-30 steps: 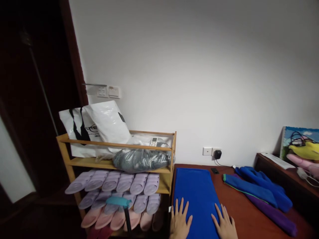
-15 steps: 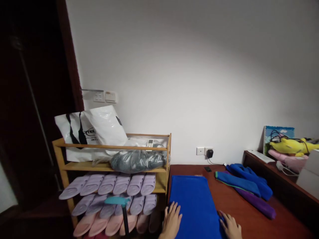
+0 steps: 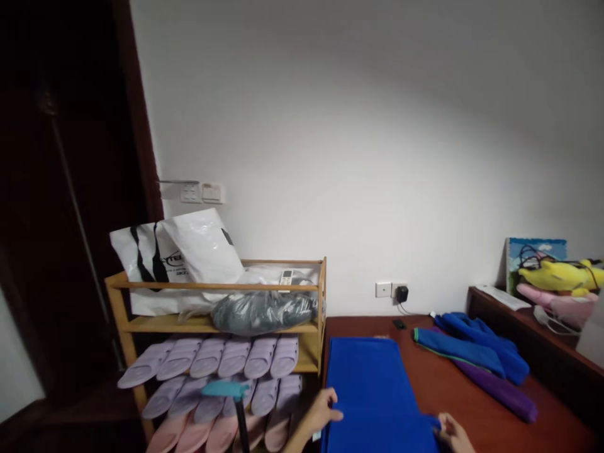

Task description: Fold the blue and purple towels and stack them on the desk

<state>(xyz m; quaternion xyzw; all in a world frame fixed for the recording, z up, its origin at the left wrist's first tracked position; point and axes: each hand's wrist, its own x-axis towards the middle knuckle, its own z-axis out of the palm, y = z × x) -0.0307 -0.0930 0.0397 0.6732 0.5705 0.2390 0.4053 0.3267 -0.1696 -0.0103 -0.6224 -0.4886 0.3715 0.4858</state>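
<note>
A blue folded cloth (image 3: 370, 374) lies lengthwise on the reddish-brown wooden surface, with a fold line across its near part. At its left edge is my left hand (image 3: 321, 410), fingers bent, with a gap between thumb and forefinger; whether it touches the cloth is unclear. My right hand (image 3: 453, 434) is at the cloth's near right corner, fingers closed on the edge, which sticks out a little toward them. The lower frame edge cuts off the nearest part of the cloth.
Left of the cloth stands a wooden shoe rack (image 3: 221, 286) with several slippers (image 3: 210, 358), a white bag (image 3: 202, 248) and a remote (image 3: 285, 278). A teal-topped black pole (image 3: 225, 389) rises before it. Blue and purple fabric pieces (image 3: 491, 358) lie right, near a ledge with a yellow plush (image 3: 559, 277).
Both hands have left their flat pose on the cloth. My left fingers have bent, and the right ones have closed at the edge. A crosswise fold now shows. The view has shifted slightly.
</note>
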